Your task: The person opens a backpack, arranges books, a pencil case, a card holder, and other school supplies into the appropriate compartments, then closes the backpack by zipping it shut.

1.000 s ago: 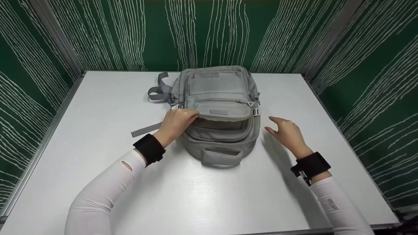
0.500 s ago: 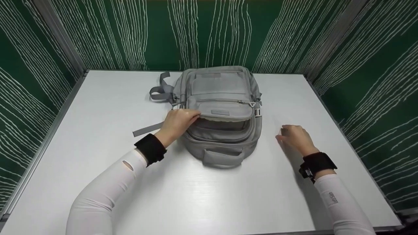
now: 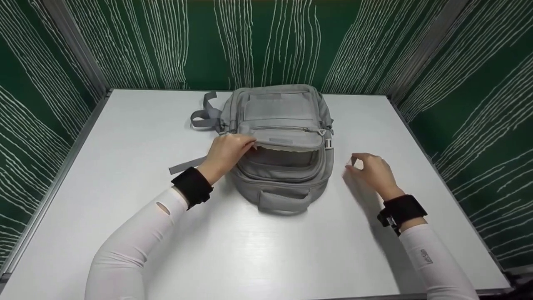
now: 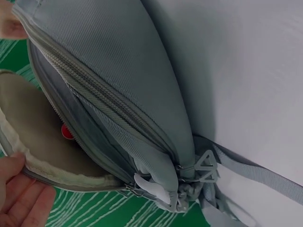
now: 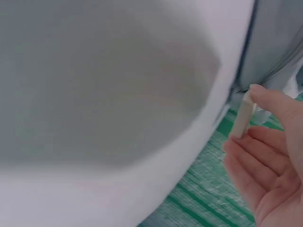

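A grey backpack (image 3: 277,106) lies on its back on the white table, its top handle toward me. My left hand (image 3: 227,154) pinches the edge of its front pocket flap (image 3: 287,145) at the left side and holds the unzipped pocket agape. Inside the pocket, the left wrist view shows beige lining (image 4: 33,118) and a small red round thing (image 4: 67,132), partly hidden. To the right of the backpack, my right hand (image 3: 377,173) is raised above the table. Its thumb and fingers pinch a small off-white rectangular block (image 5: 243,116), apart from the bag.
Grey straps (image 3: 206,118) spread over the table left of the backpack, and a loose strap end (image 3: 187,165) lies near my left wrist. Green panels (image 3: 283,46) with white streaks border the white table (image 3: 250,258) at the back and sides.
My right hand went down to the table at the right, and now rises slightly toward the backpack with the small block pinched. My left hand lifts the pocket flap a little higher.
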Action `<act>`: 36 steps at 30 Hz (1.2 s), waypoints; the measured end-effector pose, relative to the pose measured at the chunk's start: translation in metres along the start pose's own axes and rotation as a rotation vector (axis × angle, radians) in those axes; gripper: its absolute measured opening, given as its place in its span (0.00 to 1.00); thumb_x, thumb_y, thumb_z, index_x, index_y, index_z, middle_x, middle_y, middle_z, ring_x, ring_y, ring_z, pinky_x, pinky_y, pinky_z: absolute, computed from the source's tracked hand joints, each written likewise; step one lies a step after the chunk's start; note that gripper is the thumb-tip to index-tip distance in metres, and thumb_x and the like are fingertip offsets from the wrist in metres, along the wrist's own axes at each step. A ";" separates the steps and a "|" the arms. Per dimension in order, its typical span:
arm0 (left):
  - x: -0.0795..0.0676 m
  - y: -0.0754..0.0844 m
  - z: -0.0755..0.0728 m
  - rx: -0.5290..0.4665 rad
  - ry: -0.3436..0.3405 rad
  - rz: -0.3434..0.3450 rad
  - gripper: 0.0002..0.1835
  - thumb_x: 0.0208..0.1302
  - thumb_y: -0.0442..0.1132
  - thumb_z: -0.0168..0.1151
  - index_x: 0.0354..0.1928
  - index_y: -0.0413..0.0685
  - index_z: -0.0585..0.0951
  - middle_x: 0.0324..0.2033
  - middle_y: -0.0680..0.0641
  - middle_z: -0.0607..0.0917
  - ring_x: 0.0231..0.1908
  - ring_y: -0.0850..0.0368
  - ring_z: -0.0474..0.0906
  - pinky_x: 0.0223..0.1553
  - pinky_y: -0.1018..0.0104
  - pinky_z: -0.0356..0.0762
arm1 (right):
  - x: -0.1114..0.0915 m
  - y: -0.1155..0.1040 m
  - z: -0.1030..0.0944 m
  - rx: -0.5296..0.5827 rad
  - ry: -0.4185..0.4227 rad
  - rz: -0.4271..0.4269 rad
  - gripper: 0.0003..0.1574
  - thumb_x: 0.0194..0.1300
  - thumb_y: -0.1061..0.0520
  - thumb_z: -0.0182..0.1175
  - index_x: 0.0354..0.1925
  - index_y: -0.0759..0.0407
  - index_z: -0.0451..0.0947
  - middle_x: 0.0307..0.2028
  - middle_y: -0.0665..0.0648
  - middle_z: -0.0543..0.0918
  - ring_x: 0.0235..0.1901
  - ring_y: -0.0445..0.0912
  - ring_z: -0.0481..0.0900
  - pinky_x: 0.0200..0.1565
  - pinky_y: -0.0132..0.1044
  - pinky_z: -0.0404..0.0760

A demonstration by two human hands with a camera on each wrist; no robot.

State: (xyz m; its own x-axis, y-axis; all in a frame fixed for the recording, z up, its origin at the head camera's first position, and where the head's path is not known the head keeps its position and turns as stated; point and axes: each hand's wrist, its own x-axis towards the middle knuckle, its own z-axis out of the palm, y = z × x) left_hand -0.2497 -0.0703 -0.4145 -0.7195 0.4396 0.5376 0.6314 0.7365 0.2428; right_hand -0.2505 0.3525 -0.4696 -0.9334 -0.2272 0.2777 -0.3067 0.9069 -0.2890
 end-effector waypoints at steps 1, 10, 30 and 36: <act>0.001 0.000 -0.001 0.002 -0.004 -0.007 0.10 0.70 0.38 0.63 0.48 0.45 0.89 0.41 0.45 0.93 0.39 0.48 0.91 0.41 0.51 0.88 | 0.002 -0.006 0.000 -0.006 0.027 -0.032 0.08 0.64 0.58 0.70 0.38 0.62 0.82 0.41 0.69 0.89 0.22 0.49 0.68 0.27 0.43 0.69; 0.008 0.001 -0.003 0.013 -0.003 -0.050 0.11 0.72 0.40 0.62 0.49 0.46 0.89 0.43 0.45 0.93 0.41 0.47 0.91 0.40 0.51 0.88 | 0.024 -0.058 0.004 0.034 0.100 -0.198 0.15 0.62 0.56 0.73 0.44 0.63 0.84 0.42 0.63 0.91 0.34 0.57 0.86 0.39 0.56 0.83; 0.010 -0.001 -0.006 -0.012 0.052 -0.078 0.12 0.73 0.41 0.61 0.49 0.47 0.89 0.45 0.45 0.93 0.44 0.47 0.91 0.44 0.51 0.88 | 0.077 -0.114 0.047 0.006 0.177 -0.380 0.25 0.68 0.55 0.68 0.58 0.66 0.77 0.56 0.71 0.81 0.55 0.68 0.81 0.60 0.61 0.80; 0.010 -0.002 -0.007 -0.023 0.055 -0.071 0.11 0.73 0.40 0.61 0.49 0.46 0.89 0.45 0.45 0.93 0.45 0.48 0.91 0.45 0.52 0.88 | 0.082 -0.120 0.052 -0.009 0.205 -0.399 0.23 0.67 0.57 0.68 0.55 0.68 0.76 0.51 0.71 0.82 0.49 0.67 0.84 0.53 0.60 0.84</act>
State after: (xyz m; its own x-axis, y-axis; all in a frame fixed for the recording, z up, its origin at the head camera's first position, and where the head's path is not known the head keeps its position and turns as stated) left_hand -0.2563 -0.0705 -0.4040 -0.7461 0.3573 0.5618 0.5863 0.7524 0.3001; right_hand -0.2998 0.2064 -0.4595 -0.6857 -0.4859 0.5419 -0.6331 0.7655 -0.1148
